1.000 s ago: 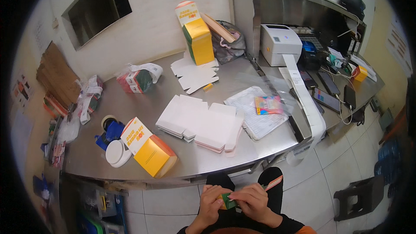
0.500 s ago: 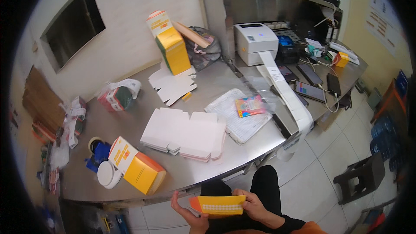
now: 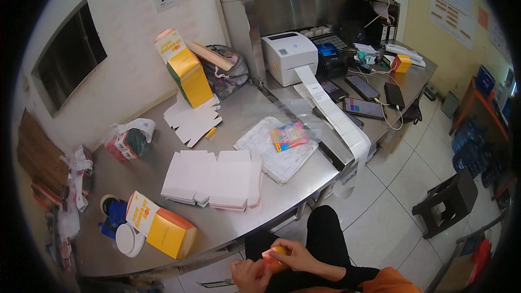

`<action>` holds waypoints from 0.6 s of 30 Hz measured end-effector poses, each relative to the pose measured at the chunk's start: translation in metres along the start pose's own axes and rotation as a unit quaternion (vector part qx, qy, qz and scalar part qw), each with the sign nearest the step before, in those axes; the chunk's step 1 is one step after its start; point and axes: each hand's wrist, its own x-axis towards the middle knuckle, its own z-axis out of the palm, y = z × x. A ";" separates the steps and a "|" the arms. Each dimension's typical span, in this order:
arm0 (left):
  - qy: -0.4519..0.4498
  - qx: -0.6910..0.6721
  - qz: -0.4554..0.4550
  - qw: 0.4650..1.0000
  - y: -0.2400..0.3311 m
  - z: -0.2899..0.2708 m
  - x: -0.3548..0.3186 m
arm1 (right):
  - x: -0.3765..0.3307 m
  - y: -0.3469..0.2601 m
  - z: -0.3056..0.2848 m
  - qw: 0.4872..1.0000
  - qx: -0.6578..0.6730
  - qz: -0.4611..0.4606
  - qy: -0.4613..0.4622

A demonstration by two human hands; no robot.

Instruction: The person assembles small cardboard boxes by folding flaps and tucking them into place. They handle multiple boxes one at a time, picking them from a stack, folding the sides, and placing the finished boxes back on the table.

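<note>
Both hands are meeting over the lap: the left hand (image 3: 251, 274) and the right hand (image 3: 290, 254) are pinching together on a small orange-yellow carton piece (image 3: 273, 257) (partly hidden by fingers). It could be slipping down to the tiled floor (image 3: 391, 206), because the grip is only at its edges.

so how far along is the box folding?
Done: two yellow-orange boxes stand assembled, one at the table's near corner, one by the wall. In hand: both hands, left and right, hold a small yellow-orange carton over the lap. Left: the stacks of flat white blanks.
</note>
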 end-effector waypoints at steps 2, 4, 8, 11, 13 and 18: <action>0.027 0.029 0.033 0.999 0.006 0.000 0.003 | -0.002 -0.004 -0.003 0.998 -0.056 -0.006 -0.017; 0.073 0.032 0.076 0.994 0.009 0.001 0.007 | -0.001 -0.006 -0.007 0.995 -0.083 -0.013 -0.045; 0.097 -0.068 0.055 0.991 0.009 0.003 0.009 | 0.002 -0.002 -0.015 0.985 -0.118 -0.022 -0.120; 0.111 -0.084 0.104 0.985 0.006 0.005 0.006 | 0.002 0.000 -0.019 0.981 -0.101 0.021 -0.164; 0.115 -0.093 0.106 0.983 0.005 0.008 0.003 | 0.000 -0.001 -0.019 0.982 -0.075 0.034 -0.173; 0.129 -0.090 0.056 0.986 0.001 0.012 0.002 | -0.007 -0.009 -0.020 0.992 -0.059 0.009 -0.113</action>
